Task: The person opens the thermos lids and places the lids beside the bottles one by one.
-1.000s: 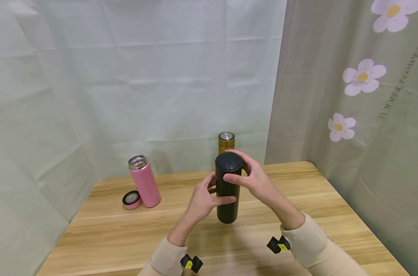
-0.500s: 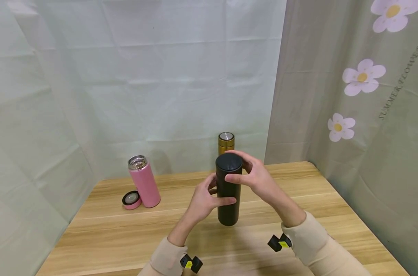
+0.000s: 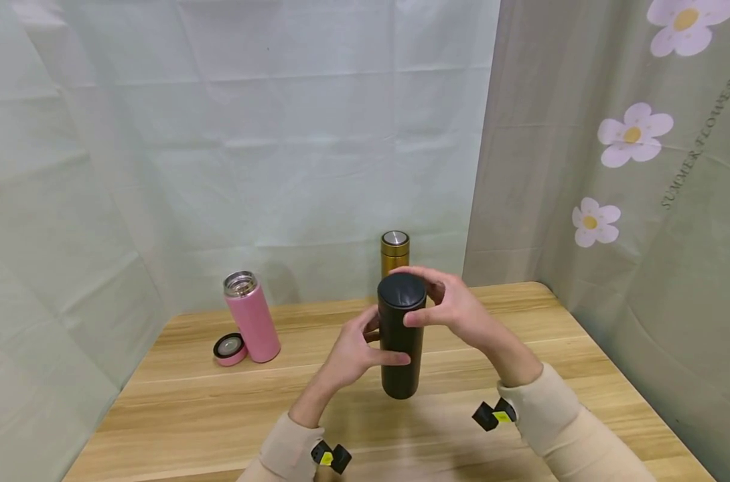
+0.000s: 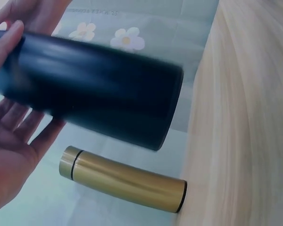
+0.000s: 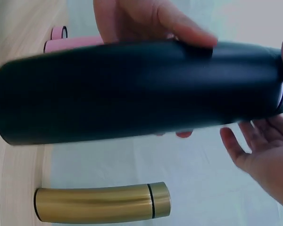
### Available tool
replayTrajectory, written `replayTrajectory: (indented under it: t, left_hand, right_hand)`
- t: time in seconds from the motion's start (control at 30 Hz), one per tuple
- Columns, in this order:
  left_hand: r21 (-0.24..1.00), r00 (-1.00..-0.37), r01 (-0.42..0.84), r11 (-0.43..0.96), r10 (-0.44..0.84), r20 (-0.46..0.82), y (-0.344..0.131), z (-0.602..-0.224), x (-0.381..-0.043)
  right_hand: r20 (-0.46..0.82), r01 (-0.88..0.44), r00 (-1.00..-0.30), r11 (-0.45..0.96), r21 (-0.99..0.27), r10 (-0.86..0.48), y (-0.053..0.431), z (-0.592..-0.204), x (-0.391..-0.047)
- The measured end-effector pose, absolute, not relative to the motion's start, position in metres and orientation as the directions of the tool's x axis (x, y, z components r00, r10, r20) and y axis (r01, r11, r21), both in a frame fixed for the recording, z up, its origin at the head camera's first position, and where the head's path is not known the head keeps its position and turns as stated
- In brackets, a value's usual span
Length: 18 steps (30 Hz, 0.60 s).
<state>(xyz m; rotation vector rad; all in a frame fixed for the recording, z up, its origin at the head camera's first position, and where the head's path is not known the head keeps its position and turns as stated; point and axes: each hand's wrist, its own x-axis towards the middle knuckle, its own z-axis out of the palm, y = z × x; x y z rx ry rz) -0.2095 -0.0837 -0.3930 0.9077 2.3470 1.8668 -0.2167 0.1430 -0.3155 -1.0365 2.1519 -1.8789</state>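
Clearly, the head view is showing a person's two hands gripping a black bottle [image 3: 396, 335] roughly upright, over the middle of the wooden table [image 3: 190, 415]. The left hand [image 3: 353, 353] is holding the bottle's body, its thumb lying across the near side and its fingers curving around the left. The right hand [image 3: 455, 309] is clasping the upper end, just about at the black lid [image 3: 402, 289], its thumb on the near side and its fingers bending around the far side. Behind them a gold bottle [image 3: 395, 256] is standing, partly hidden. Well to the left a pink bottle [image 3: 254, 321] is standing with its steel mouth uncovered, and a pink lid [image 3: 230, 350] is lying just beside its base. Pale cloth [image 3: 299, 154] is hanging behind the table.

From the left wrist, the black bottle is appearing sideways, its base hanging just apart from the tabletop, while the left hand's fingers are wrapping one side.

From the right wrist, the black bottle is stretching across the view, the left thumb is pressing on its body, and the right hand, partly cut off, is closing around the lid end.
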Motion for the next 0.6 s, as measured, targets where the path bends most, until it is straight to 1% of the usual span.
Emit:
replayTrajectory:
  t: [0.17, 0.27, 0.5, 0.6]
  left_hand:
    - [0.899, -0.795, 0.432, 0.073, 0.501, 0.342, -0.0847, -0.3921, -0.2098]
    - [0.899, -0.797, 0.432, 0.072, 0.497, 0.343, -0.0838, -0.3923, -0.2103]
    - [0.898, -0.819, 0.431, 0.089, 0.455, 0.349, -0.0826, -0.3938, -0.2109]
    - [0.902, -0.837, 0.42, 0.098, 0.427, 0.343, -0.0821, -0.3935, -0.2099]
  right_hand:
    - [0.349, -0.392, -0.705, -0.07, -0.917, -0.618, 0.1467, -0.3172, -0.222]
    - [0.342, -0.376, -0.691, -0.088, -0.923, -0.637, 0.147, -0.3178, -0.2234]
    - [0.319, -0.349, -0.691, -0.087, -0.933, -0.648, 0.1458, -0.3193, -0.2227]
    - [0.304, -0.344, -0.718, -0.06, -0.937, -0.626, 0.1451, -0.3187, -0.2197]
